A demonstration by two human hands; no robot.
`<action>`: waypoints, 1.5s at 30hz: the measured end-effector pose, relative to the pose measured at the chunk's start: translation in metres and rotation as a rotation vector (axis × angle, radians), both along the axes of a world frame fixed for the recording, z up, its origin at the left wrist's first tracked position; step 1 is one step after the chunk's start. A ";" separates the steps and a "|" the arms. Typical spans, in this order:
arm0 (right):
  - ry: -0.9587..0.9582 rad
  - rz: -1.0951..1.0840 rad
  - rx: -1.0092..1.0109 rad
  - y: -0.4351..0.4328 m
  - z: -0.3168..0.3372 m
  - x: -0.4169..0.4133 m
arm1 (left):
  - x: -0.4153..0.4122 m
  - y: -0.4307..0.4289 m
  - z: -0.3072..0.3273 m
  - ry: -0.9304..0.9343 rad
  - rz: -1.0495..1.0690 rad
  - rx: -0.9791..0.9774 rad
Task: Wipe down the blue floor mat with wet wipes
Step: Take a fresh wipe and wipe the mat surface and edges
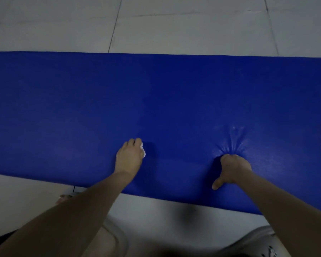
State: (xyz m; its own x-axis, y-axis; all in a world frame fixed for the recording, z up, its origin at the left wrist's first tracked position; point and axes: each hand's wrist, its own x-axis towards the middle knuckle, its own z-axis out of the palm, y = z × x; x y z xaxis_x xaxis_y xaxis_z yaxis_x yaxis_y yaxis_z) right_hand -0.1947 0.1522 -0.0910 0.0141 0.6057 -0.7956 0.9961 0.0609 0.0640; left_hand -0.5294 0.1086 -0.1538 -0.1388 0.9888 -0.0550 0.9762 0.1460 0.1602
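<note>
Two bare hands rest on the blue mat (156,93), which lies flat across the whole width of the view on a pale tiled floor (174,30). The left hand (129,158), at about 7 o'clock from the mat's middle, has its fingers curled round a small white wipe (143,152). The wipe peeps out at the hand's 2 o'clock side and touches the mat.

The right hand (233,167), at about 5 o'clock and well apart from the left, is clenched and grasps nothing. Its knuckles push into the mat and its thumb (216,183) points toward 7 o'clock. Creases (232,141) fan out from that dent toward 12 o'clock.

Both forearms cross the mat's near edge and hide parts of it. On the floor at 8 o'clock, just off that edge, bare toes (63,197) show. A grey shoe (263,240) sits at 5 o'clock by the bottom of the view.
</note>
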 end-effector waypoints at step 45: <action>0.104 -0.093 -0.223 0.018 -0.007 0.009 | 0.230 -0.067 0.017 -0.395 -0.169 -0.242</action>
State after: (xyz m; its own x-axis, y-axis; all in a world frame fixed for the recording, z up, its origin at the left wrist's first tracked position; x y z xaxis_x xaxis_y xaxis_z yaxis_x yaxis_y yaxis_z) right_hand -0.1855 0.1699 -0.0976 -0.0270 0.4147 -0.9096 0.9986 -0.0306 -0.0435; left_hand -0.2997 0.0413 -0.1365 0.1002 0.9482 -0.3015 0.8607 0.0694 0.5043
